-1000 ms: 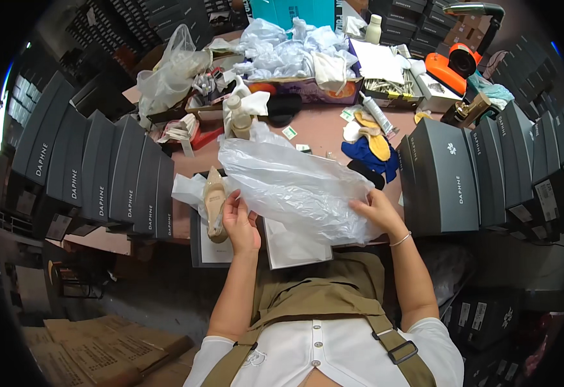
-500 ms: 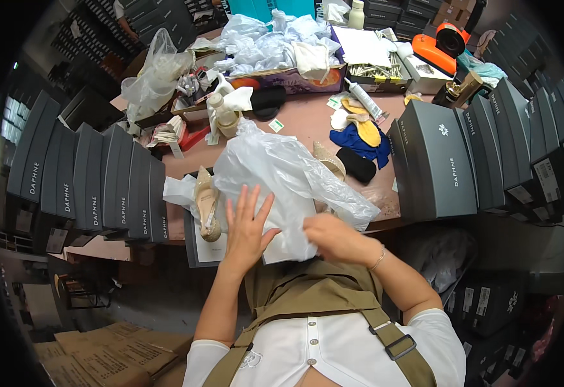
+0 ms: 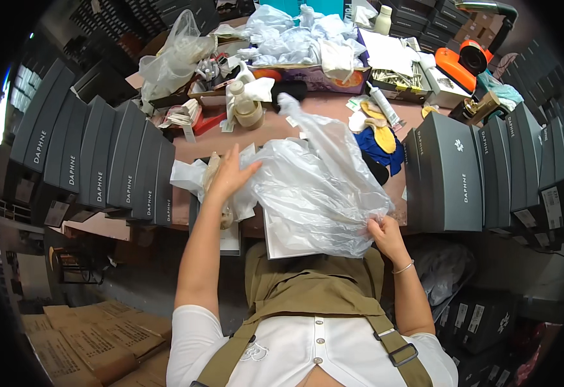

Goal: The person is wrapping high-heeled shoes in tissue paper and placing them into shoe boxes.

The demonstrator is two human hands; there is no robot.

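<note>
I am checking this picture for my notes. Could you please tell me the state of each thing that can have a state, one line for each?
clear plastic bag: crumpled, spread over the open box
left hand: open, flat on the bag's edge
right hand: pinching the bag's corner
white shoe box: open, mostly covered
dark shoe boxes: closed, standing on edge in rows
orange tape dispenser: resting on the table, untouched
</note>
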